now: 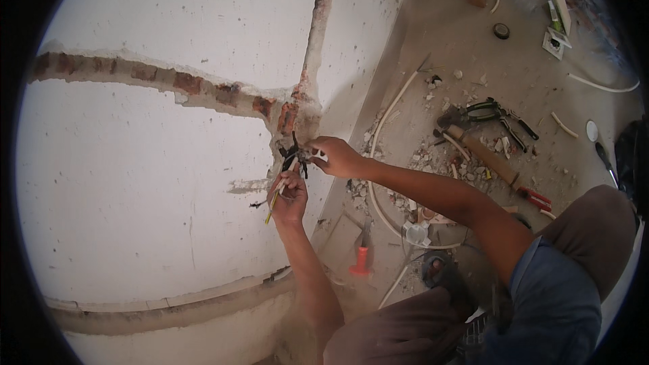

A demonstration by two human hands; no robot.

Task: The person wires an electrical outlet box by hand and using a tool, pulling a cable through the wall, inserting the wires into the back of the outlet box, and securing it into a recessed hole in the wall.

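A bunch of dark wires (295,156) sticks out of a hole in the white wall (149,182), where chased grooves showing red brick meet. My right hand (334,156) pinches the wire ends at the hole. Just below, my left hand (289,197) is closed on some wires, with a yellow-green wire (272,212) hanging out of the fist. The two hands are a few centimetres apart. The wire ends between the fingers are too small to make out.
The dusty floor holds rubble, a wooden-handled hammer (481,152), pliers (497,113), a red-handled tool (362,261), white conduit (382,128), a tape roll (501,30) and a socket plate (556,43). My knees are at the lower right.
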